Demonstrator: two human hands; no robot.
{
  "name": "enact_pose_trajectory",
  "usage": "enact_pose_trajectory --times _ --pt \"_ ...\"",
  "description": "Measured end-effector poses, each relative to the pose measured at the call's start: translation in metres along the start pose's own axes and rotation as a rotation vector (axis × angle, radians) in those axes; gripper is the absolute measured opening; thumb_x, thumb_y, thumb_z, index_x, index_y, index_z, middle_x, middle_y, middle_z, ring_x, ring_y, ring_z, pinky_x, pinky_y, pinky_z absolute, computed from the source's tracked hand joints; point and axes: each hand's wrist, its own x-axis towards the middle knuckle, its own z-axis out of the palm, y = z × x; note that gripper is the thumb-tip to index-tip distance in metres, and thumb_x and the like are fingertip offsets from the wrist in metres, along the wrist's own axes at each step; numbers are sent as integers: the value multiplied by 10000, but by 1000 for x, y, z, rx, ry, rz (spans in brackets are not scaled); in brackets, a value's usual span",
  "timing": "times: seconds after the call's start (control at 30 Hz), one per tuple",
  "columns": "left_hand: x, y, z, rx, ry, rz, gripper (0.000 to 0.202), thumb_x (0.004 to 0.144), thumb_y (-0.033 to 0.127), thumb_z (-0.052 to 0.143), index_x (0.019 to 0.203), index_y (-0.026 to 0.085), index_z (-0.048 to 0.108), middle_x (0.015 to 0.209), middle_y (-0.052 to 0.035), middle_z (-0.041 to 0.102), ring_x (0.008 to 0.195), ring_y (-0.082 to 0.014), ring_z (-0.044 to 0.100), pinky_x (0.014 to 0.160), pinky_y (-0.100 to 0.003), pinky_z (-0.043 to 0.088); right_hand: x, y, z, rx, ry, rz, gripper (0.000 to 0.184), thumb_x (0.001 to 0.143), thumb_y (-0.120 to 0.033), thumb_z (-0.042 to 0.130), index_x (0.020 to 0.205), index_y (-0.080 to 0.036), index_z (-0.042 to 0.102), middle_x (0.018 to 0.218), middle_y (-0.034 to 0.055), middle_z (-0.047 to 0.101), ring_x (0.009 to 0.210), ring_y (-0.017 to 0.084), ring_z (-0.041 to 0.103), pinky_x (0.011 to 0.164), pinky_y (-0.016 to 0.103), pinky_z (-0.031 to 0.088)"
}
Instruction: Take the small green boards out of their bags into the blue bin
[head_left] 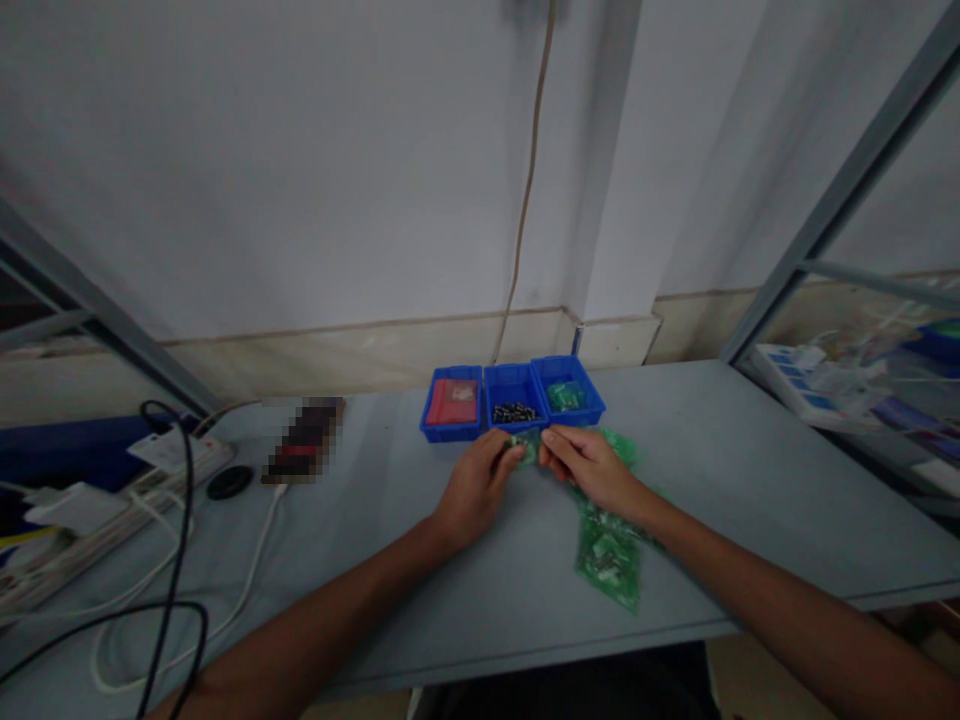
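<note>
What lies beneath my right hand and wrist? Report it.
Green plastic packaging lies on the table, showing on the far and near sides of the right hand and wrist. They cover its middle, so whether it is one piece or several cannot be seen.

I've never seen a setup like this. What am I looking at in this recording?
No machine here: a person works bare-handed. The one picture comes from a head-worn camera, looking forward and down. The left hand and right hand pinch a small green item between them, too blurred to identify. Beyond them on the table stand three blue trays, holding, from left to right, a red packet, small dark and silvery parts, and green packaging. Green see-through bags lie near the right hand. To the left are a pixelated object and a white cable.
</note>
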Motion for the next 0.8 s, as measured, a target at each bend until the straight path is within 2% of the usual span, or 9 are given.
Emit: enact_pose_trajectory --times 0.13,0.23,0.37,0.47,0.53,0.6,0.67,0.73,0.8 --pt "1 -2 1 -44 19 -140 333 1083 394 490 822 191 528 744 26 511 694 -147 476 654 -271 361 2 1 -3 -8 47 -77 296 1039 -493 599 965 -212 657 762 -14 583 605 139 501 555 258 380" --pt "1 -4 2 -88 20 -162 353 1076 437 488 827 190 529 737 31 499 684 -141 458 640 -264 342 0 -1 -3 -61 58 -150 140 1023 -354 640 1090 -231 644 864 3 624 688 153 555 600 259 417" --pt "1 -6 2 -118 -5 -153 368 1073 466 476 846 185 545 749 31 506 689 -138 459 646 -260 340 -5 -3 -2 -225 5 -273 223 986 -192 646 1202 -244 659 948 19 656 751 165 584 676 281 453" --pt "2 -7 1 -155 -51 -167 418 1064 512 482 817 182 549 734 31 498 687 -140 462 643 -260 344 -7 -3 -3 -310 -26 -330 264 984 -210 675 1244 -249 666 966 25 664 745 171 585 699 299 465" --pt "3 -6 0 -194 -105 -183 477 1069 548 455 786 179 560 714 26 509 680 -144 482 645 -265 360 -7 -4 -4 -333 -27 -348 213 996 -275 692 1206 -241 681 969 30 680 761 178 593 713 305 463" --pt "3 -6 0 -212 -122 -193 538 1093 553 386 763 176 580 705 15 536 680 -149 507 664 -275 385 -7 -5 -4 -335 -6 -326 121 1021 -338 671 1058 -225 695 890 18 681 747 176 588 692 297 440" --pt "3 -5 0 -212 -94 -187 538 1109 527 361 771 176 591 721 7 560 693 -152 527 687 -281 409 -6 -6 -3 -292 27 -246 260 1046 -396 628 861 -214 641 734 -12 621 669 159 551 626 279 395" --pt "3 -5 1 -219 -49 -163 410 1102 469 431 875 180 612 784 4 586 738 -155 555 715 -277 439 -4 -6 -2 -188 55 -133 392 1057 -460 588 751 -216 554 615 -41 528 575 139 486 554 267 346" --pt "2 -5 3 -218 -3 -120 202 1073 369 524 1088 192 621 873 3 599 766 -150 568 725 -266 462 -2 -5 -2 -54 62 -34 455 1039 -543 579 722 -222 515 571 -56 480 519 125 434 507 260 317"
